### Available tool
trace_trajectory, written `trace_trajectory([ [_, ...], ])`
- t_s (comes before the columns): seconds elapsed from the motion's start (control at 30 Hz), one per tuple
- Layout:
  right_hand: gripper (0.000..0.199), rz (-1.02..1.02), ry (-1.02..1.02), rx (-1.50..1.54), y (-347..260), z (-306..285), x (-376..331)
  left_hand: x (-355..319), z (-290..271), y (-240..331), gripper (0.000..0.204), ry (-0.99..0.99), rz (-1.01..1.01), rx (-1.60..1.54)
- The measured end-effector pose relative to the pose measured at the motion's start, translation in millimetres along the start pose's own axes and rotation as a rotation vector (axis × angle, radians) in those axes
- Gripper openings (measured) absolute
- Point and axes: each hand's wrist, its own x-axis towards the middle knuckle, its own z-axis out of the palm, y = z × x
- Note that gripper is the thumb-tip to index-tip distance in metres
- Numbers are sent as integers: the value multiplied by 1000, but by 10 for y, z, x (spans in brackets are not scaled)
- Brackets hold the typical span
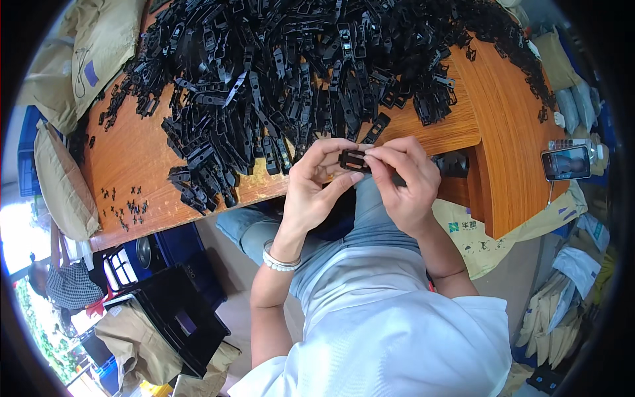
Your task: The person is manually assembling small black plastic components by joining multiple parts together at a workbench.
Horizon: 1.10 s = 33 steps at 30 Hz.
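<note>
Above my lap, at the table's front edge, both hands meet on one small black plastic frame with a slot along it. The fingers and thumb of my left hand grip its left end. My right hand pinches the other end between thumb and fingertips; anything smaller in that pinch is hidden. Just beyond my hands, a single black plastic part lies at the edge of a big pile of similar black plastic parts, which spreads over the far side of the wooden table.
Several tiny black pieces lie scattered at the table's left. A phone stands at the right, past a wooden side panel. Brown sacks lean at the left edge. A black crate sits on the floor at lower left.
</note>
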Motion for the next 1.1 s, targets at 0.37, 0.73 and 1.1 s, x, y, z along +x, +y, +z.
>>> trace_trajectory([
  [0.37, 19, 29, -30, 76, 219, -313, -200, 74, 146, -106, 27, -80, -258, -272],
  [0.73, 18, 369, 295, 254, 390, -351, -224, 372, 367, -332, 8, 15, 410, 1310],
  [1.1, 17, 797, 35, 717, 208, -340, -176, 68, 196, -233, 13, 87, 0, 213],
])
